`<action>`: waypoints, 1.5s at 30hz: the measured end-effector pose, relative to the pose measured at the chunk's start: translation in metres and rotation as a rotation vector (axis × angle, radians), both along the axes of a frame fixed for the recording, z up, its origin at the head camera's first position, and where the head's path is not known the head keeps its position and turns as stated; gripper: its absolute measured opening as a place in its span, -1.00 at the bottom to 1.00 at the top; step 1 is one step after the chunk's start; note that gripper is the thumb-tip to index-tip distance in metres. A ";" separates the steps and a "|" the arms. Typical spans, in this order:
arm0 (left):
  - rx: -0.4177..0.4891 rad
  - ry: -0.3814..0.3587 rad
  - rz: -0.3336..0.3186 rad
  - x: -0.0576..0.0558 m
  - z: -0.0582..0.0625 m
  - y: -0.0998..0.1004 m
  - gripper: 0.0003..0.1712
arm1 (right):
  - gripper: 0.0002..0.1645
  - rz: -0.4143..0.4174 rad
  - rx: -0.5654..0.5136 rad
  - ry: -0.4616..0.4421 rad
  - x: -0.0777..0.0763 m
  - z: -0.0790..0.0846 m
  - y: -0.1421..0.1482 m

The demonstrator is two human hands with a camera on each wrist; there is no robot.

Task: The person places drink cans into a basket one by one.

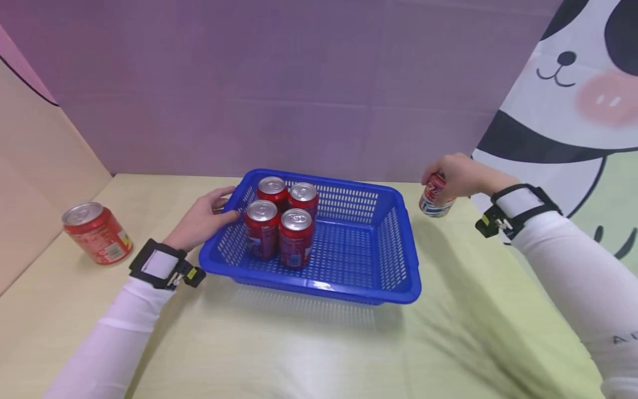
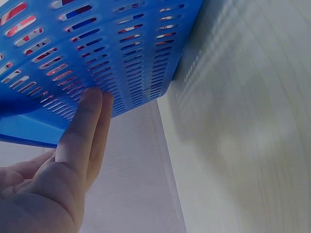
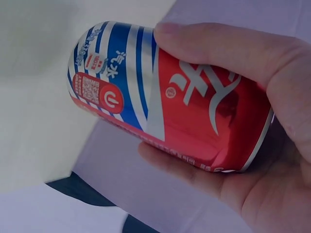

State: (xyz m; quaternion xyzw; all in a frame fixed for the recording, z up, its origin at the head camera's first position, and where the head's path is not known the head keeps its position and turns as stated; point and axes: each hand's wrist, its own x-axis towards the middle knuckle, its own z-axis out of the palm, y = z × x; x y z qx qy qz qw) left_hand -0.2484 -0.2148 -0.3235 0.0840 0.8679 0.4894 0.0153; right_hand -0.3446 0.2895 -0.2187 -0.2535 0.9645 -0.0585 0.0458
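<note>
My right hand (image 1: 456, 174) grips a red, white and blue soda can (image 1: 431, 205) from above, at the table's far right. In the right wrist view, thumb and fingers wrap the red upper part of this can (image 3: 194, 111), and its striped lower end shows. My left hand (image 1: 201, 219) holds the left side of a blue plastic basket (image 1: 319, 284), thumb over the rim. The left wrist view has its fingers (image 2: 82, 126) laid along the perforated outer wall. Several red cans (image 1: 296, 241) stand upright, grouped in the basket's left half.
Another red can (image 1: 99, 235) stands on the table (image 1: 319, 354) at the left, beyond my left wrist. A purple cloth backdrop (image 1: 279, 100) rises behind the basket, and a panda-print cloth (image 1: 533, 144) hangs at the right. Both wrists carry strapped-on cameras (image 1: 191, 274).
</note>
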 end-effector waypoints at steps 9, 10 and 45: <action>0.003 0.003 -0.007 0.001 -0.002 -0.004 -0.20 | -0.49 0.152 0.027 0.102 0.019 0.051 -0.029; 0.002 0.004 -0.006 0.001 -0.002 -0.004 -0.20 | -0.49 0.168 0.024 0.106 0.022 0.054 -0.034; 0.032 -0.002 -0.006 0.004 -0.005 -0.005 -0.20 | -0.40 0.365 0.038 -0.024 0.048 0.011 -0.166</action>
